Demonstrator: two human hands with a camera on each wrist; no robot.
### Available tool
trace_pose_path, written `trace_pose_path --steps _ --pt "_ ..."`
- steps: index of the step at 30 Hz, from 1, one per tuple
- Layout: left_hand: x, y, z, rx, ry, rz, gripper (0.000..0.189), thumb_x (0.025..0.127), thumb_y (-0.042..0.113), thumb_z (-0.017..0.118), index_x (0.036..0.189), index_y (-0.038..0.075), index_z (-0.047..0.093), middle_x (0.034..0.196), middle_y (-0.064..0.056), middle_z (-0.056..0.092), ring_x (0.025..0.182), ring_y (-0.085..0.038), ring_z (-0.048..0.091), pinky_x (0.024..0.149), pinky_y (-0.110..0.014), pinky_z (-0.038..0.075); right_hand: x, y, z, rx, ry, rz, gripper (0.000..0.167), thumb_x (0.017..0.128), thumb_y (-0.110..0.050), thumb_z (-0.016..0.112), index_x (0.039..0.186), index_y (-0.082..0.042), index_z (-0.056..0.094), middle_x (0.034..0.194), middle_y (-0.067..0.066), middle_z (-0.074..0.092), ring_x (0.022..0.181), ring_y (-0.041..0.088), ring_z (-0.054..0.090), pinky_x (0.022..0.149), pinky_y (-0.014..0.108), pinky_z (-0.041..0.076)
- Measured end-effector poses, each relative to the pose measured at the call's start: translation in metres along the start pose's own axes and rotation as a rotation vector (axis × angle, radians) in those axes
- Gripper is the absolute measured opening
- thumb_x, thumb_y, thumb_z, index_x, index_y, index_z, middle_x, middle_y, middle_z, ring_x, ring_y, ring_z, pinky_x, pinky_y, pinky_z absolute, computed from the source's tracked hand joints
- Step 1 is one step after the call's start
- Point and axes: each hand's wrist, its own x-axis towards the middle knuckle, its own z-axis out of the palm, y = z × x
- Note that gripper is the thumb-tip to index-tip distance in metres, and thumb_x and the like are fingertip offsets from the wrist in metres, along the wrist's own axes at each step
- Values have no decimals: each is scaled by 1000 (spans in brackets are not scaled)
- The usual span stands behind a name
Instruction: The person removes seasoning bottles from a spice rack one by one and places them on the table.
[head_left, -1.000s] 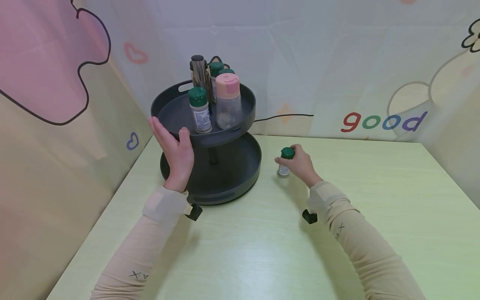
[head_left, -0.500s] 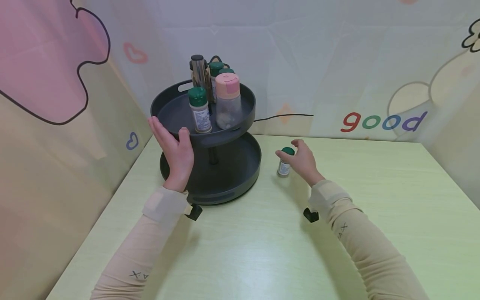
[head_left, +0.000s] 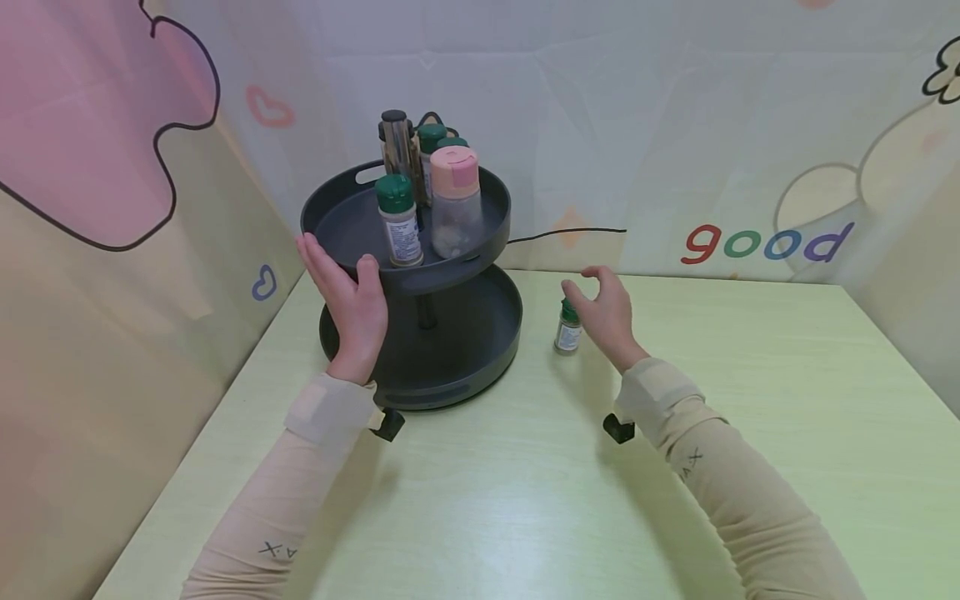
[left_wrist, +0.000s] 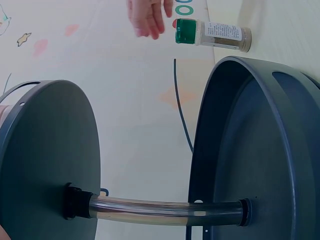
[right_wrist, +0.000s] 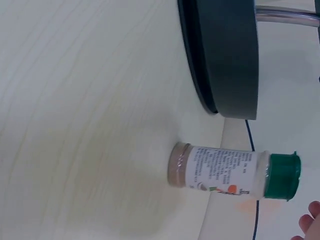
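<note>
A spice jar (head_left: 568,333) with a green cap and white label stands upright on the table, right of a dark grey two-tier turntable rack (head_left: 480,379). My right hand (head_left: 606,317) is just above and beside its cap, thumb and fingers apart, holding nothing. In the right wrist view a gap shows between the fingertips (right_wrist: 314,210) and the jar's green cap (right_wrist: 283,176). My left hand (head_left: 356,312) rests its straight fingers against the front left rim of the rack's upper tier. In the left wrist view both tiers and the shiny centre post (left_wrist: 150,210) show.
On the upper tier stand another green-capped jar (head_left: 401,229), a pink-capped clear bottle (head_left: 457,204), a metallic cylinder (head_left: 397,146) and more green-capped jars (head_left: 432,137) behind. A printed cloth backdrop (head_left: 645,125) hangs behind the pale table (head_left: 510,500).
My right hand has let go of the spice jar and lifted up and slightly right from its cap. The jar stays on the table, and the left hand has not moved.
</note>
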Motion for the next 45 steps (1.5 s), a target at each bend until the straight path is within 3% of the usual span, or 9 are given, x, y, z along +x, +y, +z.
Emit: trace_pose_path --steps 9,17,25,34,45 --pt "1 0 0 2 3 4 71 87 26 40 143 12 -2 149 0 -9 136 -10 -6 112 -32 0 -2 -18 -2 109 114 -110 42 85 -34 52 113 -3 50 123 12 51 119 23 42 99 39 33" --pt "1 1 1 12 4 -10 70 88 27 40 143 13 -1 149 -1 -9 136 -10 -6 112 -32 1 -9 -40 -1 230 127 -217 38 84 -28 55 111 -1 52 118 13 54 117 21 43 101 38 31" --pt "1 0 1 3 2 -8 71 88 27 40 143 13 -2 149 1 -9 136 -10 -6 112 -33 1 -20 -66 4 284 145 -351 32 82 -19 58 107 0 55 110 13 58 109 20 49 98 35 34" --pt "0 0 2 1 11 -7 71 87 27 41 143 12 -1 149 0 -9 136 -11 -6 112 -35 1 -35 -95 7 289 77 -426 33 82 -17 59 109 0 55 112 14 56 109 21 48 97 36 34" --pt "0 -2 4 -6 21 2 71 88 28 41 143 13 -1 149 -1 -9 136 -11 -6 112 -35 1 -38 -121 12 279 17 -490 38 80 -17 62 112 3 52 113 15 55 108 21 48 97 34 35"
